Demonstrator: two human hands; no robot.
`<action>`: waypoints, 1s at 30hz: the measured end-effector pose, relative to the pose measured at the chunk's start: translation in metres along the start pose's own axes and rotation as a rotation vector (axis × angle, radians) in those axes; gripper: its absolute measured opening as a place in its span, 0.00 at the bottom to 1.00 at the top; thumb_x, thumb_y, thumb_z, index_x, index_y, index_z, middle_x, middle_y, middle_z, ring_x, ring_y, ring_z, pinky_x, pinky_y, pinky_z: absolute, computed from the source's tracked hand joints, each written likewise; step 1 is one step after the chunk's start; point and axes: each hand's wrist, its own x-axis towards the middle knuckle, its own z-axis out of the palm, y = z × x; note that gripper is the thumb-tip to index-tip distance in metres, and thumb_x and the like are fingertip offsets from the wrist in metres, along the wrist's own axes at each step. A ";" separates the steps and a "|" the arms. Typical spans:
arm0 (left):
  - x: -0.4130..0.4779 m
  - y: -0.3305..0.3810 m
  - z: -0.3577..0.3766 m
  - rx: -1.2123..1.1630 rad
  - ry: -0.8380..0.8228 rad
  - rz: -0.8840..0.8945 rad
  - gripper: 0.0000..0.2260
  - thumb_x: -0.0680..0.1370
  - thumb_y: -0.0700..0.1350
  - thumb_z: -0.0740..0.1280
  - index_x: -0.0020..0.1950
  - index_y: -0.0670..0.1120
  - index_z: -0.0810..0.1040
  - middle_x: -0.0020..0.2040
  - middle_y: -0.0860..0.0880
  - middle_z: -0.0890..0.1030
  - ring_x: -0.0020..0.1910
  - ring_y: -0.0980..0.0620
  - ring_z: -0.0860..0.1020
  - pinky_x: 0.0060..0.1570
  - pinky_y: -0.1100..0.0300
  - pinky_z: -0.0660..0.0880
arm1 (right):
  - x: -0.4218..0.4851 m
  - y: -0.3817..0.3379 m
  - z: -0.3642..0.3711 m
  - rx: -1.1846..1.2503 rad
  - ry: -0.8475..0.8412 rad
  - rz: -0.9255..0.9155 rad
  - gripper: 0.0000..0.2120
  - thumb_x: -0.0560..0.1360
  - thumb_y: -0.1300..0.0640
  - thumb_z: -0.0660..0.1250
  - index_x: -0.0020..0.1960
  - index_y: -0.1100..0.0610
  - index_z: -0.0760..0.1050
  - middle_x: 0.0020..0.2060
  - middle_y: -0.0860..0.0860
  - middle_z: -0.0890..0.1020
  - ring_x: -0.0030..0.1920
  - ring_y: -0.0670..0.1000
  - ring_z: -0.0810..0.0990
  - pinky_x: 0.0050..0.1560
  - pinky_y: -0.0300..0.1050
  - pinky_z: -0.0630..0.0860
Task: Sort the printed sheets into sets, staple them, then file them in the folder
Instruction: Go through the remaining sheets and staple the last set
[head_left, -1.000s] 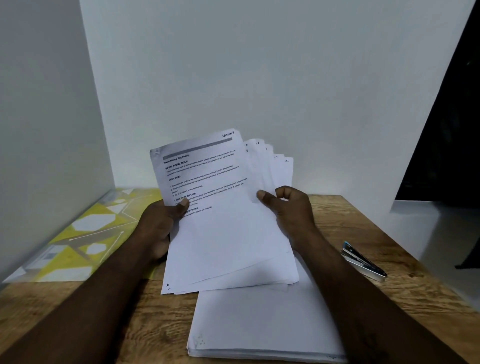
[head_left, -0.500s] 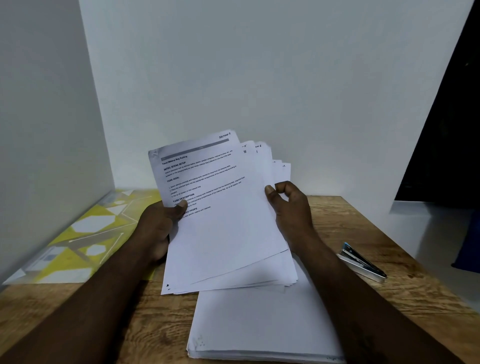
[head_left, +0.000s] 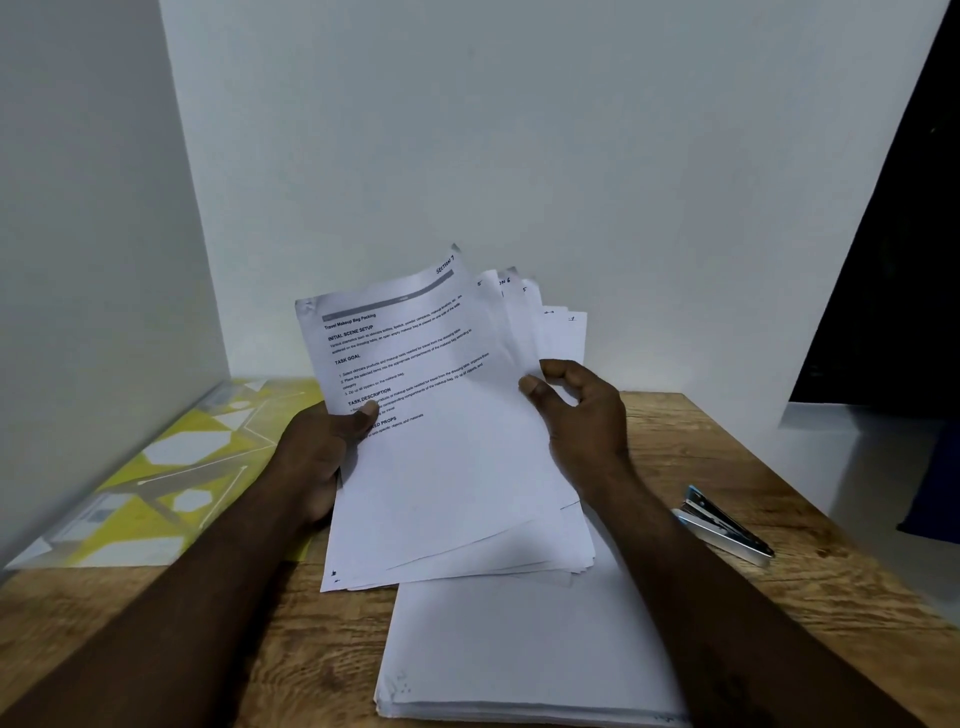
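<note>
Loosely fanned sheets (head_left: 447, 467) between the hands.
Left hand (head_left: 322, 457) grips one edge (thumb on top); right hand (head_left: 582, 410) curls at the other, grip unclear; long axis rises away, leaning right.

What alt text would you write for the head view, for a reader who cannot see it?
A person's left hand grips a fanned bundle of printed sheets, top page marked Section 7, while the right hand pinches its right edge. Below lies a paper stack on a wooden table, a yellow folder to the left, a stapler to the right.
</note>
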 end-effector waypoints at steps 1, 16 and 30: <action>0.000 0.000 -0.001 -0.009 -0.017 -0.006 0.12 0.81 0.39 0.70 0.64 0.42 0.82 0.58 0.41 0.87 0.52 0.39 0.86 0.53 0.45 0.82 | 0.000 0.000 0.000 -0.004 0.002 -0.013 0.11 0.74 0.55 0.80 0.50 0.41 0.82 0.51 0.39 0.86 0.61 0.43 0.82 0.58 0.31 0.73; 0.000 -0.001 -0.002 0.037 0.075 0.025 0.14 0.77 0.38 0.75 0.62 0.42 0.83 0.54 0.43 0.88 0.47 0.43 0.88 0.47 0.50 0.82 | 0.014 0.007 -0.006 0.075 0.146 0.199 0.14 0.83 0.50 0.69 0.41 0.53 0.72 0.34 0.47 0.72 0.37 0.48 0.69 0.42 0.46 0.68; -0.014 0.006 0.009 0.069 0.087 0.049 0.13 0.76 0.32 0.74 0.59 0.40 0.83 0.53 0.43 0.88 0.45 0.44 0.88 0.39 0.55 0.83 | 0.018 -0.013 -0.019 -0.127 0.564 0.109 0.11 0.85 0.54 0.66 0.59 0.62 0.73 0.50 0.52 0.78 0.49 0.53 0.76 0.44 0.34 0.66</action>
